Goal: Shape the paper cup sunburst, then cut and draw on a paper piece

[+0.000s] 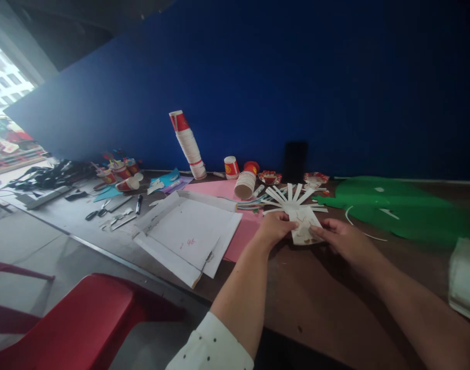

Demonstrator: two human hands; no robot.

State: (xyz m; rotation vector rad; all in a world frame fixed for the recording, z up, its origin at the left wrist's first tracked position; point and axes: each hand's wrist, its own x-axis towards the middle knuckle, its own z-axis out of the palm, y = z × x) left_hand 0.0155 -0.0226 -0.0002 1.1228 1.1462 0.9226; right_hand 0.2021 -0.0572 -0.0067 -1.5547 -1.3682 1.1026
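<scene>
Between my two hands is a piece of white card point(305, 218) with brownish torn-looking patches on its face. My left hand point(276, 227) pinches its left edge, thumb on top. On the opposite edge, my right hand point(333, 235) grips it between thumb and fingers. Directly behind the card, white paper strips point(294, 195) fan outward; whether they are joined to it I cannot tell. Pink paper point(240, 246) lies on the table left of my left hand.
Left stands a shallow white box lid point(188, 231), with scissors point(98, 211) and a marker point(139, 204) beyond. A leaning cup stack point(188, 146) and a sideways stack point(246, 184) are at the back. Green sheet point(397, 208) lies right; a red chair point(76, 318) stands front left.
</scene>
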